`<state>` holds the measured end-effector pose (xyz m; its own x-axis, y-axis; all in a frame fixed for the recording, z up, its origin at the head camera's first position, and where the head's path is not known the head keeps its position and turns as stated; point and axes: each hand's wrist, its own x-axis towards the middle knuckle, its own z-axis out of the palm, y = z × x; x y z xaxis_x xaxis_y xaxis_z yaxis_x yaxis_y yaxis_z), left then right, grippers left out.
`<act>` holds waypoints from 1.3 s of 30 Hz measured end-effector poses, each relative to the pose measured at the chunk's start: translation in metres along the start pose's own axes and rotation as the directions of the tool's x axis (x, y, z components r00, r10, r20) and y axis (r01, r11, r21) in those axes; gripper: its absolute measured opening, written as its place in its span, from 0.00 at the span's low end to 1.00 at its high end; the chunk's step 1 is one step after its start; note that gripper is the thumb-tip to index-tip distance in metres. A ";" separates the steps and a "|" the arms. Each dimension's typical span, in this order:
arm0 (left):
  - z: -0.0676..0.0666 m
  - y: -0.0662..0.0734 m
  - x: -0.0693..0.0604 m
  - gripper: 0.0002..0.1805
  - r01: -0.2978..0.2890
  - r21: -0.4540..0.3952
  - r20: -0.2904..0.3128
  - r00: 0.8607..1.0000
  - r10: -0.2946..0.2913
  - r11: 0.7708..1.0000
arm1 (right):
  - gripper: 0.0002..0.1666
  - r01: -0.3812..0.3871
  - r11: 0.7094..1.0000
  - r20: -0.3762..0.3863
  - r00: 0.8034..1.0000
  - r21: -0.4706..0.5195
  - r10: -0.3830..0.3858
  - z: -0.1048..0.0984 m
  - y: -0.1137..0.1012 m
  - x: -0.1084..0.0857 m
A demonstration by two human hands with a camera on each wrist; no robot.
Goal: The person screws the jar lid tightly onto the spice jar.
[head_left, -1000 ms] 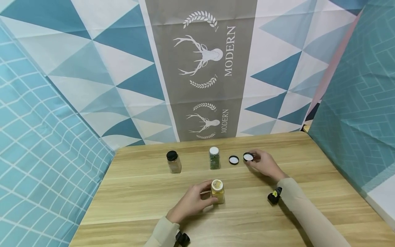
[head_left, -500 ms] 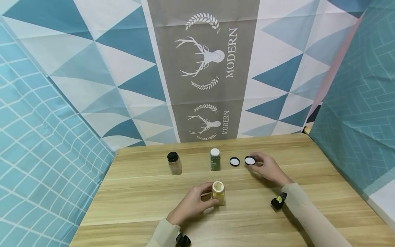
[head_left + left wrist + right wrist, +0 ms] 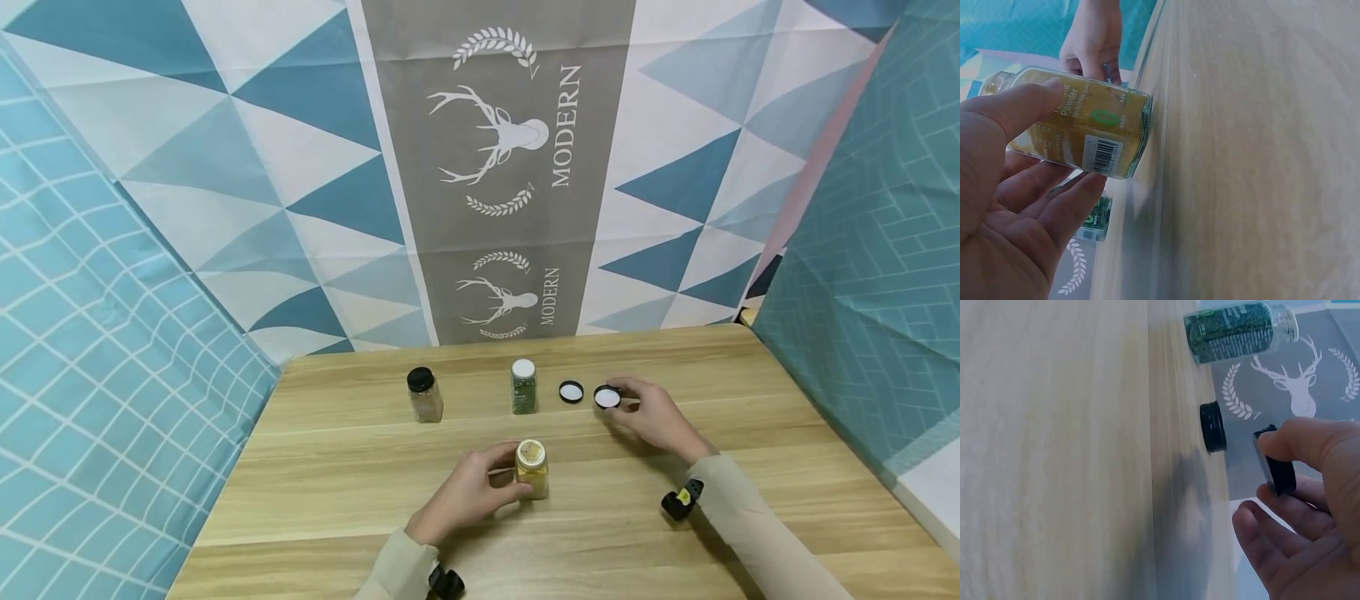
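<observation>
An uncapped glass jar of yellow powder [image 3: 532, 473] stands near the table's middle, and the left hand [image 3: 471, 492] grips its sides. In the left wrist view the thumb and fingers wrap the jar [image 3: 1085, 122], whose label shows a barcode. The right hand [image 3: 660, 418] pinches a black lid [image 3: 607, 397], its white inside facing up. In the right wrist view this lid [image 3: 1280, 465] is between the thumb and fingers, above the table. Left of it, a second black lid [image 3: 571, 392] lies with its white inside up.
Behind the yellow jar stands a jar of green herbs [image 3: 523, 388] with a white top. A black-capped jar of brownish contents [image 3: 426, 397] is at the back left. The wooden table [image 3: 322, 492] ends at patterned cloths at the back and sides.
The right hand has shifted slightly toward the person, with the lid in its fingers lower and nearer. The left hand keeps its grip on the yellow jar. The head view has moved slightly.
</observation>
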<state>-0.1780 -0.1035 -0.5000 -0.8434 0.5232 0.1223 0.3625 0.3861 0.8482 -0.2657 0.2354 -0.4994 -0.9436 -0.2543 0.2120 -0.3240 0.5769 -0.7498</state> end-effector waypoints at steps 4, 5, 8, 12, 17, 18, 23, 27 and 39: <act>0.000 0.001 0.000 0.34 -0.006 -0.011 -0.004 1.000 0.006 1.000 | 0.29 0.023 1.000 0.015 1.000 0.016 -0.023 0.001 -0.004 -0.003; 0.000 0.001 0.000 0.34 -0.006 -0.015 -0.005 1.000 0.006 1.000 | 0.29 0.026 0.999 0.020 0.999 0.022 -0.026 0.001 -0.005 -0.004; 0.000 0.001 0.000 0.33 0.001 -0.014 -0.007 1.000 -0.001 1.000 | 0.29 0.045 0.998 0.031 0.998 0.048 -0.046 0.002 -0.010 -0.006; 0.001 0.001 0.001 0.33 0.005 -0.021 -0.004 1.000 -0.005 1.000 | 0.28 0.068 0.994 0.027 0.997 0.079 -0.071 0.002 -0.016 -0.009; 0.001 0.000 0.001 0.32 0.011 -0.046 0.001 1.000 -0.011 0.999 | 0.27 0.111 0.990 0.009 0.994 0.090 -0.112 0.002 -0.023 -0.012; 0.001 0.000 0.001 0.32 0.011 -0.045 0.000 1.000 -0.011 0.999 | 0.26 0.118 0.989 0.008 0.993 0.094 -0.120 0.002 -0.025 -0.013; 0.002 0.000 0.001 0.33 0.010 -0.039 -0.006 1.000 -0.011 0.999 | 0.26 0.149 0.982 0.010 0.988 0.112 -0.151 0.003 -0.030 -0.016; 0.002 0.000 0.000 0.33 0.012 -0.043 -0.006 1.000 -0.012 0.999 | 0.27 0.149 0.983 0.010 0.988 0.109 -0.151 0.003 -0.035 -0.019; 0.002 0.001 -0.001 0.33 0.026 -0.060 0.001 1.000 -0.026 0.998 | 0.29 0.173 0.978 0.100 0.978 0.113 -0.184 0.002 -0.051 -0.027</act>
<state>-0.1760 -0.1017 -0.5002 -0.8522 0.5136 0.0995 0.3157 0.3531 0.8807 -0.2232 0.2110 -0.4685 -0.8562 -0.4323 0.2831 -0.4724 0.4327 -0.7679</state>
